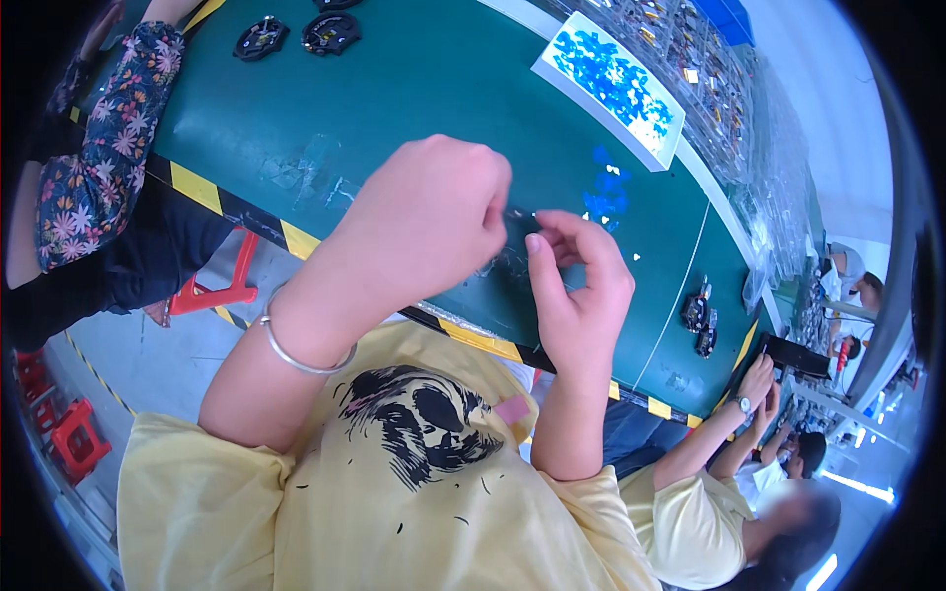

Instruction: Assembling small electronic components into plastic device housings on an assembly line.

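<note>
My left hand [434, 212] is closed in a fist above the green tabletop, its fingertips turned away and hidden behind the knuckles. Close on its right is my right hand [588, 281], with curled fingers and the thumb drawn up near the index fingertip. A small dark piece [519, 213] with bright specks shows in the gap between the two hands; its kind is too small to tell. Beyond my right hand, small blue pieces [606, 192] lie scattered on the table among a few whitish bits.
A white tray [645, 148] of small blue pieces stands at the table's far edge, beside clear bins [680, 49] of parts. Black round assemblies [330, 32] lie at far left, more black assemblies [700, 315] at right. Co-workers sit on both sides; a red stool [222, 286] stands left.
</note>
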The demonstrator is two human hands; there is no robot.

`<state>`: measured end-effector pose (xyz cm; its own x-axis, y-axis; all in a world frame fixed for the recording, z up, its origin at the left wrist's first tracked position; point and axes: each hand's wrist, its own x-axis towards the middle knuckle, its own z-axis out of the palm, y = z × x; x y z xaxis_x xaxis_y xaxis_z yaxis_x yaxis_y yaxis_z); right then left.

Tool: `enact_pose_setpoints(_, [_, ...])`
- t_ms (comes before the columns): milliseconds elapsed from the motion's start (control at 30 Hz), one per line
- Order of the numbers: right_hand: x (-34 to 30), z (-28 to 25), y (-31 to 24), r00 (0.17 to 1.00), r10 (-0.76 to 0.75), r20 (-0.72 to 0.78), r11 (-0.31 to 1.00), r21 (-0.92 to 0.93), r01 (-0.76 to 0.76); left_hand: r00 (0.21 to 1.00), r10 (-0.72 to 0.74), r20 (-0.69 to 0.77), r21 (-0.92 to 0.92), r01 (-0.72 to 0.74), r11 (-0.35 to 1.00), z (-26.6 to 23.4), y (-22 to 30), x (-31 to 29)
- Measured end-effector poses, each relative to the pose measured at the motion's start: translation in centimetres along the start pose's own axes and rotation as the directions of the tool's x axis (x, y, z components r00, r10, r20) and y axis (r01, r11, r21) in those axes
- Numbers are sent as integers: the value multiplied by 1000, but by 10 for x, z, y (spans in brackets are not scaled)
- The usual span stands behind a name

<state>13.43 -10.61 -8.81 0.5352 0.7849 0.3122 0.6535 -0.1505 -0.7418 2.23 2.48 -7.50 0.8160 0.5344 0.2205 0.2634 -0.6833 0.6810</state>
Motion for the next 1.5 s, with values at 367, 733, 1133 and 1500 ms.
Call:
enact_pose_setpoints(367, [0, -13, 2, 992, 57, -116, 930, 366, -10, 918, -148, 367, -702, 378, 603, 7, 14, 6])
enact_pose_setpoints(733, [8, -14, 4, 981, -163, -109, 979, 104, 174, 962, -47, 268, -736, 236, 635, 18, 23, 1])
enact_pose_setpoints(1133, [1, -15, 7, 964, -179, -197, 970, 126, 206, 979, -42, 200, -655, 166, 737, 13, 20, 0])
enact_pose_setpoints(1500, [5, -20, 2, 973, -210, -96, 966, 132, 221, 988, 21, 155, -598, 77, 798, 5, 21, -1])
